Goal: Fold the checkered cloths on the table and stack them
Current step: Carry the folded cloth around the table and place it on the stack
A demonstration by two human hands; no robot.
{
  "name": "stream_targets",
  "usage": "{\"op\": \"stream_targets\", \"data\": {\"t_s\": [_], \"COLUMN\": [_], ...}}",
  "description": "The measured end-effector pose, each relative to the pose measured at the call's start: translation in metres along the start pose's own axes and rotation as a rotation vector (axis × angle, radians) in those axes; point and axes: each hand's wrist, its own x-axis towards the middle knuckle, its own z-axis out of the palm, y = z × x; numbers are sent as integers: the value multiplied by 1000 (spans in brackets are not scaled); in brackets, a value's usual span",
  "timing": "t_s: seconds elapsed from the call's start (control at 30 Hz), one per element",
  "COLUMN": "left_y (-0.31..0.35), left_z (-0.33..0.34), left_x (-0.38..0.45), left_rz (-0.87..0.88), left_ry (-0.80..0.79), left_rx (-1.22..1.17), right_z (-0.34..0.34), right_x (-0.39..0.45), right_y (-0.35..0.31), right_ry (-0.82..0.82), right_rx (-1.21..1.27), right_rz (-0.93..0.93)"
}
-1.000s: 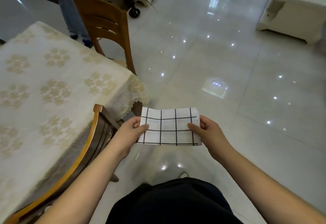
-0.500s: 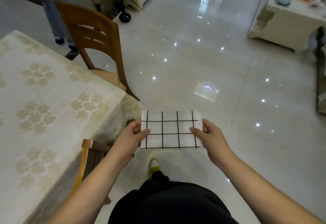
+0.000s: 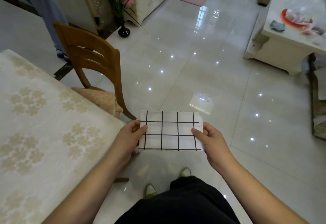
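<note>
A person standing beside a table [image 3: 44,118] holds a folded checkered cloth [image 3: 170,132] flat in the air above a glossy tiled floor [image 3: 202,75], just off the table's near corner. The left hand [image 3: 129,135] pinches the cloth's left edge, thumb on top and fingers [image 3: 136,150] curled beneath; the right hand [image 3: 210,140] grips the right edge the same way, its thumb lying across the white fabric with its black grid lines. The table wears a cream cloth patterned with pale flowers. A wooden chair [image 3: 91,54] with a cushioned seat stands at the table's far side, and a black vase [image 3: 124,31] holding long green leaves sits on the floor beyond it. A low white cabinet [image 3: 282,47] stands at right. Another person's legs [image 3: 51,21] show at upper left.
</note>
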Motion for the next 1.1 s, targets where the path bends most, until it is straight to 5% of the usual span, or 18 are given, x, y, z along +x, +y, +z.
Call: {"op": "stream_targets", "data": {"t_s": [0.6, 1.1], "left_y": [102, 174], "left_z": [106, 70], "left_x": [156, 272], "left_rz": [2, 22], "left_ry": [193, 292], "left_rx": [38, -116], "right_z": [-63, 13], "right_x": [226, 376], "right_y": [-117, -178], "right_ry": [-135, -305], "right_rx": [-100, -236], "right_rz": [82, 74]}}
